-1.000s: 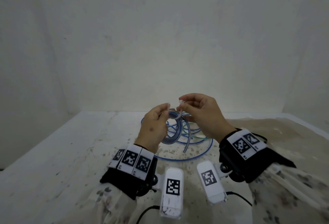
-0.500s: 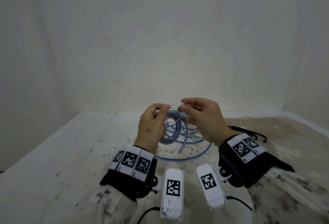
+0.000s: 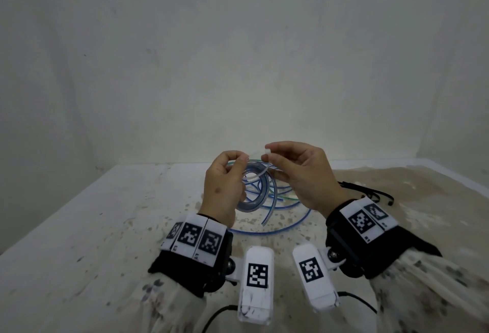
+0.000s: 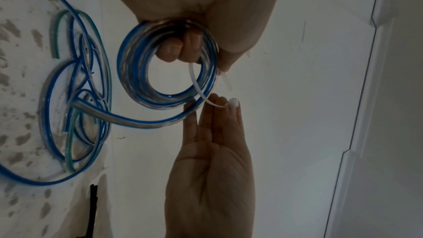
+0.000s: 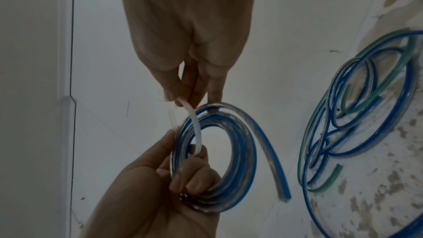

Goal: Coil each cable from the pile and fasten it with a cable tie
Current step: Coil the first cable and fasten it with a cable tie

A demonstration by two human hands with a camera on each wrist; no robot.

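Since the earlier frame both hands have risen slightly. The left hand grips the coiled blue cable above the table; the right hand pinches the white cable tie threaded through it. Wrist markers carry no legible writing.

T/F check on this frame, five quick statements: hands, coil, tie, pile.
1. The left hand grips the coiled blue cable. True.
2. The white cable tie is already closed in a loop around the coil. False: its two ends are apart, one pinched by the right hand, the other sticking out free by the left thumb.
3. The right hand is idle on the table. False: it is raised, pinching the tie.
4. Loose blue and green cables lie on the table. True.
5. The coil rests on the table. False: it is held in the air.
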